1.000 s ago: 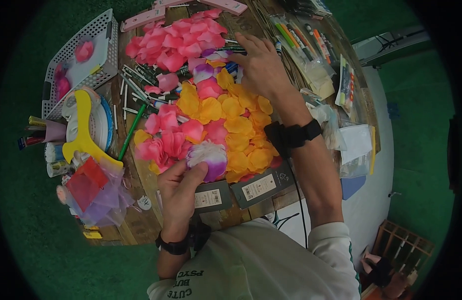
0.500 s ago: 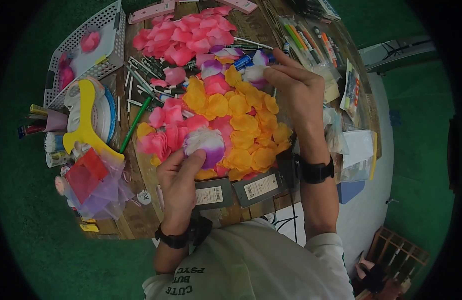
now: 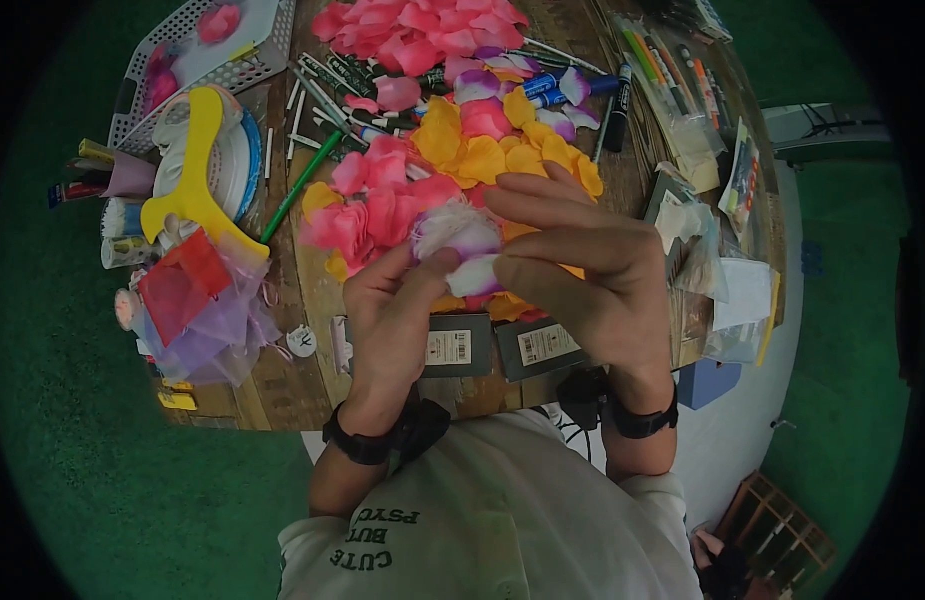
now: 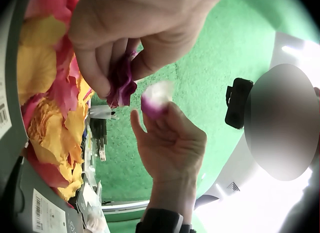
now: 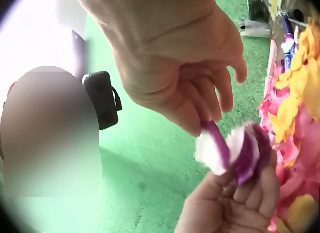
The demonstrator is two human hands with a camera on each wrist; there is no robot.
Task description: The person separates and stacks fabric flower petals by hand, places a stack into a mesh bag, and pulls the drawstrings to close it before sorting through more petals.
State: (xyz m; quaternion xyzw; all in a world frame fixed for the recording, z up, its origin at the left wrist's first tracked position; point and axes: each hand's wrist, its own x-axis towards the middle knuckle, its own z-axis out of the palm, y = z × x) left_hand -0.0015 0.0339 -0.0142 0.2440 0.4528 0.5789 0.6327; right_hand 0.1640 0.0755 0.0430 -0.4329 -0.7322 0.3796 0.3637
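My left hand (image 3: 391, 310) pinches a stack of white and purple petals (image 3: 455, 228) between thumb and fingers. Close beside it, my right hand (image 3: 598, 275) holds a single white and purple petal (image 3: 473, 276) by thumb and fingertip. In the right wrist view this loose petal (image 5: 212, 150) comes right up to the stack (image 5: 248, 153). Below the hands, yellow petals (image 3: 478, 160) and pink petals (image 3: 368, 225) lie spread on the table. A few more purple-white petals (image 3: 477, 86) rest beyond them.
A pink petal heap (image 3: 423, 35) and scattered markers lie at the back. To the left stand a perforated basket (image 3: 273, 60), a yellow Y-shaped piece (image 3: 195, 190) and mesh bags (image 3: 218, 330). Bagged pens (image 3: 673, 80) lie on the right, grey boxes (image 3: 543, 348) at the front edge.
My right hand has drawn back from the purple-white petals at the far side, bringing one petal to the stack. My left hand keeps its pinch on the stack. The head view has shifted.
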